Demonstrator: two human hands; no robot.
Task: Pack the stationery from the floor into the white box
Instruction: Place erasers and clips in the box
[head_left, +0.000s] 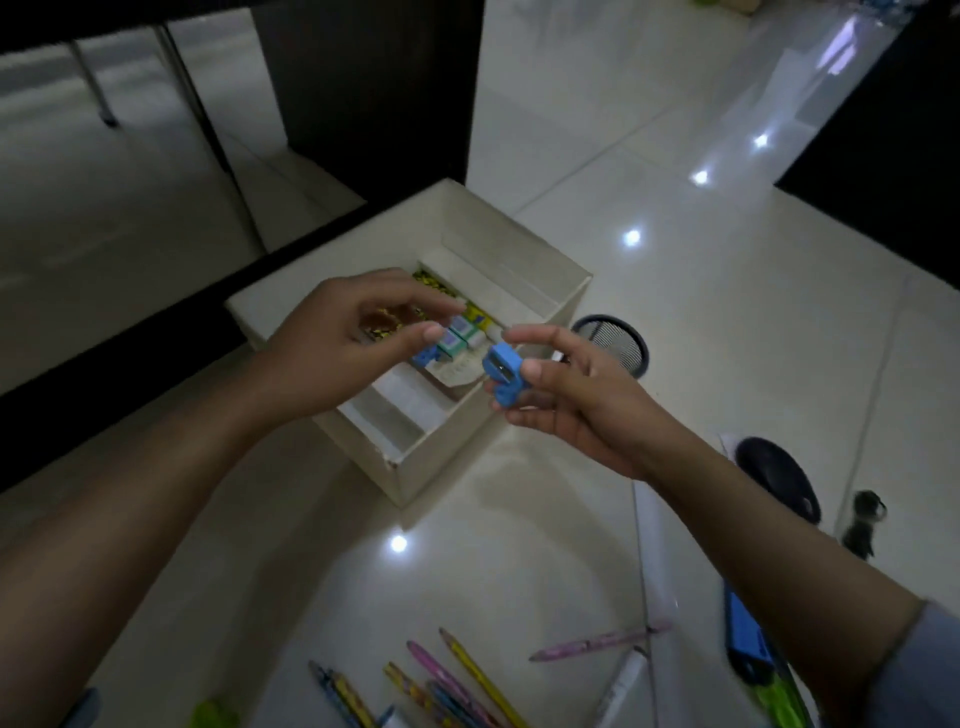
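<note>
Here right hand (566, 400) pinches blue sharpener (503, 375) over white box (447, 452).

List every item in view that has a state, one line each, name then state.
white box: open, partly filled, on the floor
blue sharpeners: pinched in the right hand, over the box's near edge
right hand: closed on the sharpeners
left hand: fingers spread, empty, over the box
erasers: packed in the box
pencils: loose on the floor, not yet packed
pink pen: lying on the floor
mesh cup: behind the box; upright or tipped unclear
</note>
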